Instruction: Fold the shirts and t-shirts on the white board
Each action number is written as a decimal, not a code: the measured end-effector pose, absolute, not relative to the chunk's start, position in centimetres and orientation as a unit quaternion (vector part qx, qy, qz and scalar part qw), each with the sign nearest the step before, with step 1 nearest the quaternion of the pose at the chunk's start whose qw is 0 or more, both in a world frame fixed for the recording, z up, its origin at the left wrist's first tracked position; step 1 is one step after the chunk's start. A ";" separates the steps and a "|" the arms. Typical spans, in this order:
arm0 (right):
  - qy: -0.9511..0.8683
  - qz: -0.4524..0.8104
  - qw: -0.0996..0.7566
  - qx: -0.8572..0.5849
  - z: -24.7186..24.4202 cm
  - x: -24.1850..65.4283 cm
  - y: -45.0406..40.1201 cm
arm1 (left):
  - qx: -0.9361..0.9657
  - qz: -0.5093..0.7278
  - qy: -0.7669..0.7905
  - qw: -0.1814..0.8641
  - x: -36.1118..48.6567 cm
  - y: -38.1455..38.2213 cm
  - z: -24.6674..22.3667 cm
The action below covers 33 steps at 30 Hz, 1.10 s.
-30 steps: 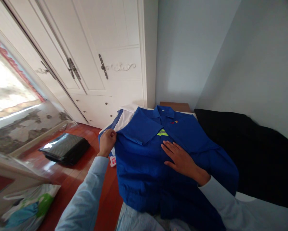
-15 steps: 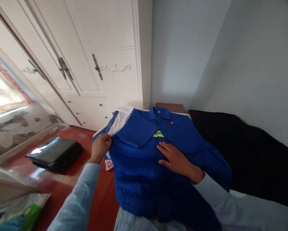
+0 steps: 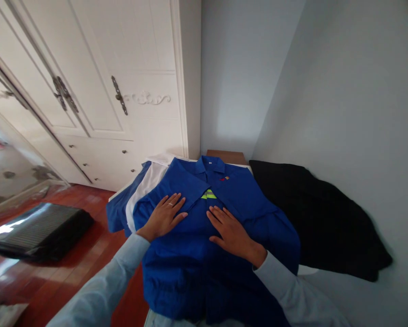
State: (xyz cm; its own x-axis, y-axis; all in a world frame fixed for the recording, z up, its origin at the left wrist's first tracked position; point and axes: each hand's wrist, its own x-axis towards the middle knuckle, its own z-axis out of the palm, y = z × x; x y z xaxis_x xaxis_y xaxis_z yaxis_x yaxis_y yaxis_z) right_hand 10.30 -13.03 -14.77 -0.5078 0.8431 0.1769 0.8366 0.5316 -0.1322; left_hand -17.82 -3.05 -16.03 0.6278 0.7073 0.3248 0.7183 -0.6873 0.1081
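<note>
A blue work jacket [image 3: 190,254] with a collar, a small chest logo and a yellow-green reflective strip is spread out in front of me, its sleeves folded across the front. My left hand [image 3: 166,215] lies flat on the folded left part, fingers spread, a ring on one finger. Near the middle, just below the reflective strip, my right hand [image 3: 229,230] rests on the cloth with its fingers stretched out. Neither hand grips anything.
White and dark blue clothes [image 3: 117,213] lie left of the jacket, and a black cloth [image 3: 302,213] lies right. A white wardrobe [image 3: 149,131] stands behind. On the red floor at left is a black case [image 3: 40,231].
My left hand has let go of the jacket's left edge and moved right onto the folded sleeve, fingers now spread. The camera view has shifted to the right.
</note>
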 end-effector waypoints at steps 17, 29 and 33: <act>-0.905 0.119 0.174 -0.368 -9.4 7.2 -7.1 | -0.882 -0.042 -0.469 0.027 -20.2 6.5 -12.1; -0.887 0.086 0.073 -0.447 -13.7 5.5 0.3 | -0.866 -0.088 -0.491 0.029 -20.6 6.2 -14.3; -0.885 0.080 0.076 -0.452 -14.0 5.4 0.1 | -0.868 -0.073 -0.491 0.026 -21.2 5.1 -14.2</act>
